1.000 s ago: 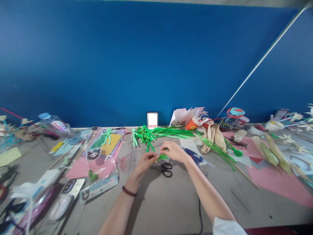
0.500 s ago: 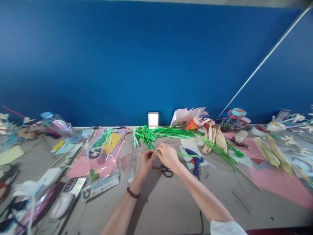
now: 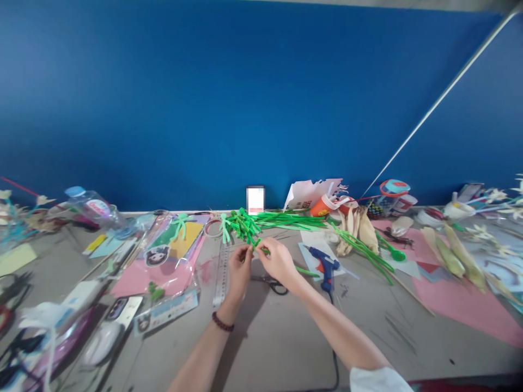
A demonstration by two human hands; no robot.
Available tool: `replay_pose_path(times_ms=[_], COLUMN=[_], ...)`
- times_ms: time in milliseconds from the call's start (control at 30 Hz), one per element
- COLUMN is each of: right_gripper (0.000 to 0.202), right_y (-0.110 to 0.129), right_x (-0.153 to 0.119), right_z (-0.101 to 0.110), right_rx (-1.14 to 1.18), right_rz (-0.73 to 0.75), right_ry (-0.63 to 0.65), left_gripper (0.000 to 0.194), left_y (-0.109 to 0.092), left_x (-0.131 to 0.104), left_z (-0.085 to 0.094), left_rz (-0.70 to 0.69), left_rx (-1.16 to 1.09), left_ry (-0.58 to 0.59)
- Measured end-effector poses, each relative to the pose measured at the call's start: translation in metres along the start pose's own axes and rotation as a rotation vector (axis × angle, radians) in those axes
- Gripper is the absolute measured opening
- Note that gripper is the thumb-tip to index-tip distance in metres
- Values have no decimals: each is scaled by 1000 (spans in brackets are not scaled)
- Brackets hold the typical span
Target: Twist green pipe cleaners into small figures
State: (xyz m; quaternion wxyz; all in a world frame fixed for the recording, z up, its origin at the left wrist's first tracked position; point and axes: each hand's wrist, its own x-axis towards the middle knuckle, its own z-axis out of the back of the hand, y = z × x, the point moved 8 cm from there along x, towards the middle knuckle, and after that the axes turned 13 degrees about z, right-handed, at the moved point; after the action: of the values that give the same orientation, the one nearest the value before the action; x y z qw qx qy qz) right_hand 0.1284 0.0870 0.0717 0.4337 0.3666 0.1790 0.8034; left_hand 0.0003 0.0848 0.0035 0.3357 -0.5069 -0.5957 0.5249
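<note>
Both hands meet above the middle of the table, fingertips nearly touching. My right hand (image 3: 278,262) pinches a green pipe cleaner (image 3: 307,272), whose far end sticks out to the right behind the hand. My left hand (image 3: 240,272) is closed at the pipe cleaner's other end; the exact grip is hidden by the fingers. Black scissors (image 3: 279,288) lie on the table just below the hands. Beyond the fingertips is a heap of bent green pipe cleaners (image 3: 242,224), with long straight green ones (image 3: 292,220) beside it. A clear ruler (image 3: 220,277) lies left of my left hand.
A blue glue gun (image 3: 328,268) with its cord lies to the right, near dried husks (image 3: 368,234) and orange paper cups (image 3: 321,206). Left are a plastic-wrapped paper pack (image 3: 163,267), a phone (image 3: 126,310), a mouse (image 3: 103,343) and a bottle (image 3: 96,207). A blue panel (image 3: 245,109) stands behind.
Both hands have shifted slightly up and left, fingers still together. The pipe cleaner's end right of my right hand now points lower and shows less length.
</note>
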Motion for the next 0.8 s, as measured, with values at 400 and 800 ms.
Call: replay_pose_path(times_ms=[400, 800], right_gripper=[21, 17], right_y=[-29, -34], right_x=[-3, -1], right_z=[-13, -13], right_rx=[324, 320], right_rz=[-283, -237], right_ry=[-129, -140], left_gripper=[18, 18], left_y=[3, 11], left_x=[0, 5], left_z=[5, 5], left_rz=[-4, 31], left_rx=[-42, -50], left_ry=[-40, -15])
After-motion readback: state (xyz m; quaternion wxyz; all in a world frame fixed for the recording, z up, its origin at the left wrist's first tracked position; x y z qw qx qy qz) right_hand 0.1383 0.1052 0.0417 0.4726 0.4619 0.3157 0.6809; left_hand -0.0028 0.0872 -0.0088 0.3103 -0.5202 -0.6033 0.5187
